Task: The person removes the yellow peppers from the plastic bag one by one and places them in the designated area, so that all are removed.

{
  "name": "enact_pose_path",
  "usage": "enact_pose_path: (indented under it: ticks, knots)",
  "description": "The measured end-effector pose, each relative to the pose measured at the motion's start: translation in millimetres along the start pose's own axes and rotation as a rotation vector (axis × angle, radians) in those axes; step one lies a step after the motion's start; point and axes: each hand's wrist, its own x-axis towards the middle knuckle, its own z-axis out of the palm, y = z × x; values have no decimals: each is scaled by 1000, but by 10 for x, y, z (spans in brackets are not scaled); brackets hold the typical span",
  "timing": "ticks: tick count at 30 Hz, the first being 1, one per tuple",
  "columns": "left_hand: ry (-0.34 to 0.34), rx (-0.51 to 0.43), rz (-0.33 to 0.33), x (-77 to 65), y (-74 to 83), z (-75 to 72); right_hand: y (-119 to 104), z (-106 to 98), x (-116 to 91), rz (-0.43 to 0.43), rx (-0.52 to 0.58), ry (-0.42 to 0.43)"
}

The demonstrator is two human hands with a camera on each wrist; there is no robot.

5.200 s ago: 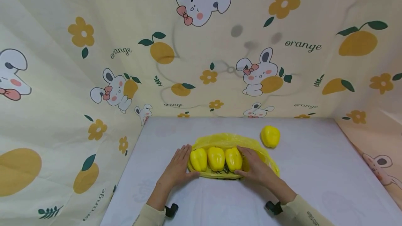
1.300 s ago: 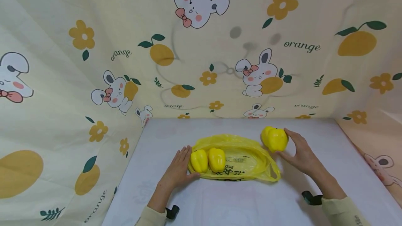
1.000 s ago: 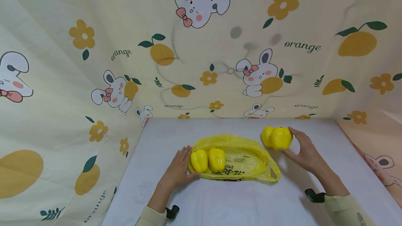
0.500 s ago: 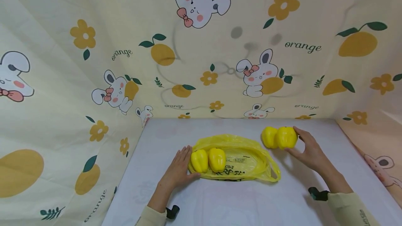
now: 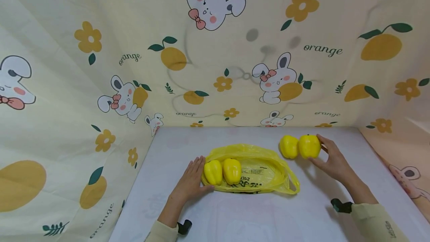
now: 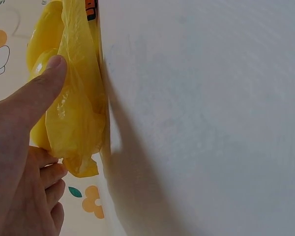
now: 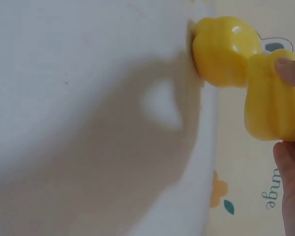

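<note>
My right hand (image 5: 332,161) pinches a yellow bell pepper (image 5: 309,146) between thumb and fingers. The right wrist view shows this pepper (image 7: 273,105) raised off the table. Beside it, to the left, a second yellow bell pepper (image 5: 289,146) stands on the table. A thin yellow plastic bag (image 5: 262,188) lies with its mouth spread wide, dark print showing inside. Two more yellow bell peppers, one at the left end (image 5: 213,172) and one to its right (image 5: 231,171), sit in the bag. Against the bag's left end rests my left hand (image 5: 191,178), fingers straight, thumb on the near side.
The white-covered table (image 5: 248,219) meets a cream printed cloth backdrop (image 5: 208,59) at the back and both sides. A bag handle loop (image 5: 294,186) sticks out at the bag's right end. Each wrist wears a black camera.
From the bag's middle, a pepper was gripped by my right hand and carried to the back right. Lately it moved further right, from in front of the standing pepper to beside it. My left hand stays put.
</note>
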Motion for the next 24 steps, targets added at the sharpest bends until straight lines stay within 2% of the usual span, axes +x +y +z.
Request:
enact_pose_path:
  ticks: [8, 17, 24]
  knots:
    - [0, 4, 2, -4, -4, -2, 101, -24, 32, 32, 22, 3]
    - [3, 5, -1, -6, -7, -1, 208, -20, 43, 199, 3, -68]
    - [-6, 6, -5, -13, -8, 6, 277, 40, 49, 269, 27, -116]
